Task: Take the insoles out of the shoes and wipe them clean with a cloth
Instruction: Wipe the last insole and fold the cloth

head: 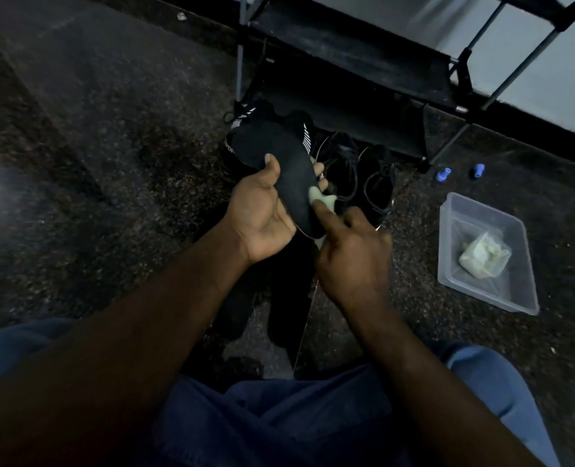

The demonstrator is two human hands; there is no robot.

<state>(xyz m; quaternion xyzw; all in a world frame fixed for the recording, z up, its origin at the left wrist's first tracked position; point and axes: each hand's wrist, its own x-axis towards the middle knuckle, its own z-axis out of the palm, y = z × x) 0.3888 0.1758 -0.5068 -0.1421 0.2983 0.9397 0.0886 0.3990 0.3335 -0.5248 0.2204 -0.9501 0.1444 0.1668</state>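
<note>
My left hand grips a black insole, palm up, thumb over its left edge and fingertips showing past its right edge. My right hand pinches a small pale cloth and presses it against the insole's lower right side. Behind the insole a black shoe with white stripes sits on the floor. To its right stand two more black shoes. Two dark flat shapes lie on the floor under my hands; I cannot tell what they are.
A clear plastic tub with a crumpled pale cloth inside sits on the dark floor at the right. Two small blue objects lie beyond it. A black shoe rack stands against the wall behind the shoes.
</note>
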